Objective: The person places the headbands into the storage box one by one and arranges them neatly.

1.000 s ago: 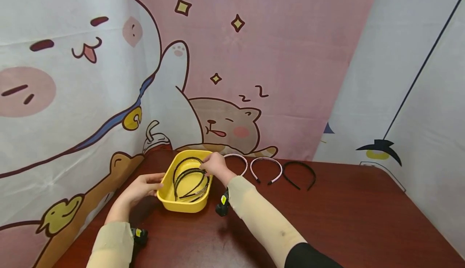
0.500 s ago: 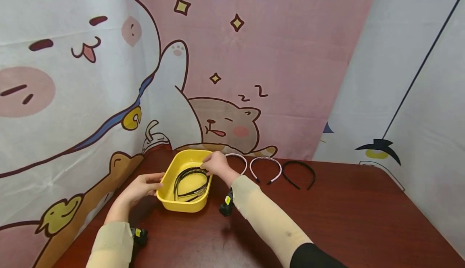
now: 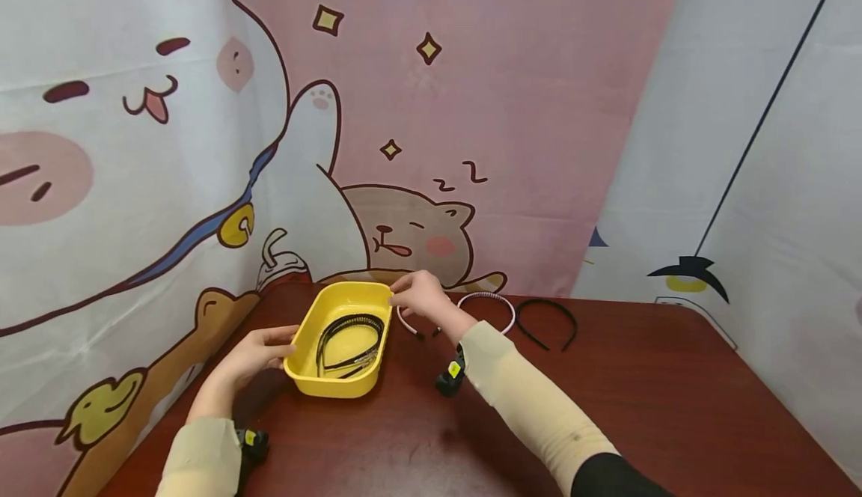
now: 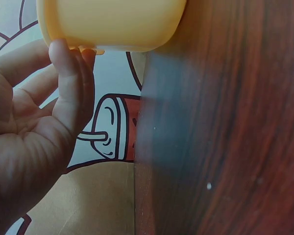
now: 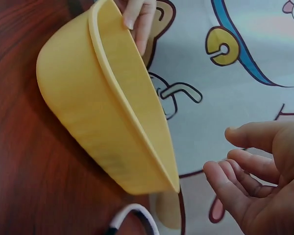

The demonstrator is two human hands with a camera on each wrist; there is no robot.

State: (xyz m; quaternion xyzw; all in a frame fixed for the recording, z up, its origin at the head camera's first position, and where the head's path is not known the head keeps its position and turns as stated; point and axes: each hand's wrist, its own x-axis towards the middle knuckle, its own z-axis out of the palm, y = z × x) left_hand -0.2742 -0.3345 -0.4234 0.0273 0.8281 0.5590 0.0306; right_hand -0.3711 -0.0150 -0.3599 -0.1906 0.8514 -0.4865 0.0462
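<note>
A yellow plastic basket (image 3: 334,387) stands on the table with several black headbands (image 3: 346,320) nested inside it. At its left side my left hand (image 3: 252,355) pinches the rim; the left wrist view shows the thumb and fingertips of this hand (image 4: 34,132) right at the basket wall (image 4: 112,24). Above the basket's right rim is my right hand (image 3: 426,299), holding nothing. The right wrist view shows that hand (image 5: 269,176) apart from the basket, its fingers loosely bent and the thumb spread.
Right of the basket, two pale headbands lie in a row with a black headband (image 3: 547,301). One pale headband (image 3: 407,323) is partly behind my right hand; the other (image 3: 488,296) lies beside it. A cartoon-printed cloth (image 3: 525,145) hangs behind the brown table (image 3: 640,407).
My right hand let go of a black headband, which dropped onto the others in the basket, then moved right and up off the rim. My left hand stays at the left rim.
</note>
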